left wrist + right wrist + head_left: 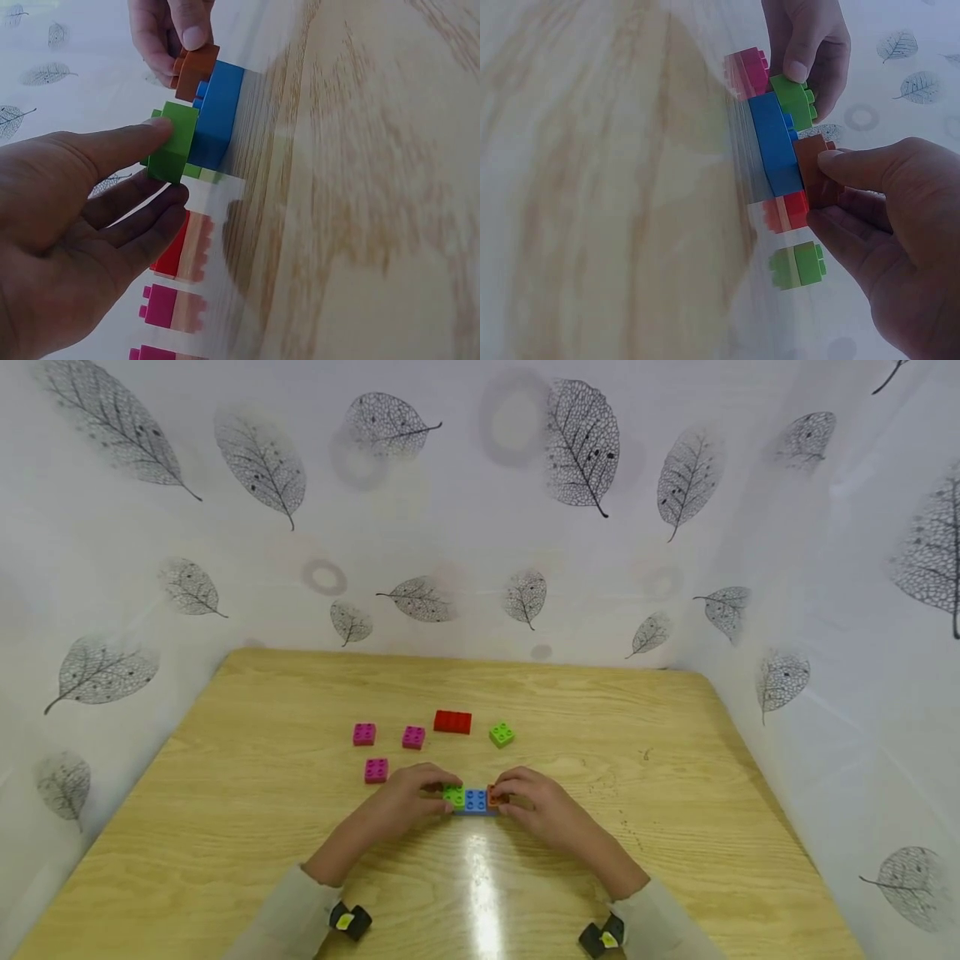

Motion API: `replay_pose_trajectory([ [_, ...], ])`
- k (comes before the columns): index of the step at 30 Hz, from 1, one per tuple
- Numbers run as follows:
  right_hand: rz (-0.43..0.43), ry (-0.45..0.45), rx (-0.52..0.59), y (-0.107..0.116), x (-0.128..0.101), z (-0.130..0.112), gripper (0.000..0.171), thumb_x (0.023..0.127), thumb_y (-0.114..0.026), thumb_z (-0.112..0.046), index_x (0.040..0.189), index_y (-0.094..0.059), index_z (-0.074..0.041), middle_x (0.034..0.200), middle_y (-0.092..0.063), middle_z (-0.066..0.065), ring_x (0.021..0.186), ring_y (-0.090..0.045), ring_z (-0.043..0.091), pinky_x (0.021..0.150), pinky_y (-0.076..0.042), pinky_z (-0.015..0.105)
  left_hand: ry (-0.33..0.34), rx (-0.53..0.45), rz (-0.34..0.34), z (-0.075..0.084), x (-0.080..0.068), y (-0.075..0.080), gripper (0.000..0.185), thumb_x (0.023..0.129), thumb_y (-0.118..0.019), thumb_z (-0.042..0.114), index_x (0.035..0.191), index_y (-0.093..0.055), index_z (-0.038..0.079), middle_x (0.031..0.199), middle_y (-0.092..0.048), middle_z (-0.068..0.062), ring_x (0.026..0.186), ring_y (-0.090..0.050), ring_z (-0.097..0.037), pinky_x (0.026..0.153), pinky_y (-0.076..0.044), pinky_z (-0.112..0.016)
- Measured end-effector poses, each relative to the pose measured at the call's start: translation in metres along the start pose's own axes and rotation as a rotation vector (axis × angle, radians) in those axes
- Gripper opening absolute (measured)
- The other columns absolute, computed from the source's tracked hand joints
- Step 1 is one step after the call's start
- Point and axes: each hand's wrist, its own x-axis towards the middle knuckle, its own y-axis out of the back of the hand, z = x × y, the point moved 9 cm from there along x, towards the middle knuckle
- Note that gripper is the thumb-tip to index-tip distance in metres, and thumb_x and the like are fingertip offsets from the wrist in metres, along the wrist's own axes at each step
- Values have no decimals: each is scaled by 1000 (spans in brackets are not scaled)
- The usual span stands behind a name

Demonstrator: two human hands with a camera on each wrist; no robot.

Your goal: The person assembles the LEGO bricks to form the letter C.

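I see L hand pinching small green plastic brick, R hand pinching small orange brick, both atop long blue brick between grips. Uneven push could tip it.

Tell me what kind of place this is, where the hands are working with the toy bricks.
Probably a small recording booth or tabletop play station, not a lived-in room: a wooden table enclosed on three sides by white leaf-print sheeting, with only toy bricks, like the red brick, laid out.
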Motion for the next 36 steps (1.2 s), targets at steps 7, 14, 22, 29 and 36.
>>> replay_pose_trajectory([
  [7,-35,-62,26,0,-2,4,21,91,-65,-15,113,-67,-18,120,-56,-9,109,-55,7,88,-52,28,25,-18,-7,-3,3,-2,30,88,-70,28,118,-65,28,115,-61,12,109,-55,-11,94,-48,-38],
  [14,-26,-73,3,2,-3,3,22,91,-66,-16,112,-68,-18,120,-56,-11,110,-55,6,88,-51,29,17,-24,-23,-2,3,-3,34,89,-69,30,122,-63,25,117,-60,11,108,-55,-11,92,-49,-36],
  [22,-28,-55,21,-1,-1,4,21,91,-66,-15,112,-68,-18,120,-57,-10,110,-55,7,88,-52,27,76,-26,-40,-6,-4,4,41,90,-66,35,128,-59,21,124,-58,8,113,-54,-16,94,-49,-39],
  [29,-14,-39,18,-1,-1,3,22,90,-67,-14,111,-68,-17,119,-57,-9,109,-56,8,86,-52,26,110,-42,43,-15,-18,30,39,93,-64,26,130,-58,18,128,-57,1,113,-54,-20,94,-49,-41],
  [36,-21,-57,15,-1,-1,5,22,90,-67,-15,112,-68,-18,119,-57,-10,110,-55,7,87,-52,25,39,87,193,-21,-32,67,38,90,-67,21,127,-59,15,126,-58,-2,116,-54,-27,96,-47,-48],
])
